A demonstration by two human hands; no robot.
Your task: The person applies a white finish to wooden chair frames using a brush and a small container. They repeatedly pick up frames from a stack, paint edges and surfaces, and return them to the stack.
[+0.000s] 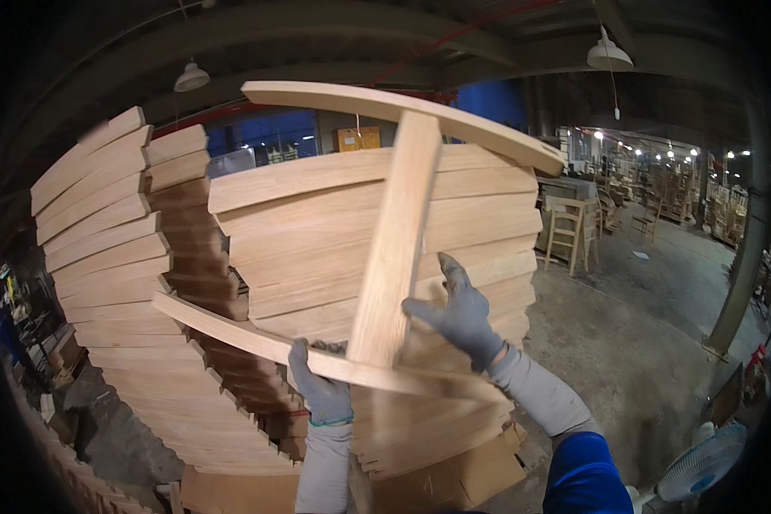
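An H-shaped wooden frame [391, 248] is held up in front of me: two slightly curved rails joined by a broad crosspiece. My left hand [324, 396], in a grey glove, is closed round the lower rail, left of the joint. Just right of the crosspiece, my gloved right hand [464, 319] has its fingers spread. One fingertip of it meets or nearly meets the crosspiece's edge; I cannot tell which. Behind the frame rises a tall stack of pale wooden pieces [308, 253], partly hidden by it.
Another tall stack of wooden pieces [103, 248] stands at left, with a narrow gap between the two. Cardboard [240, 493] shows beneath. A fan [702, 463] is at lower right, a steel column [739, 274] beyond it. Wooden chairs [565, 231] stand on the concrete floor.
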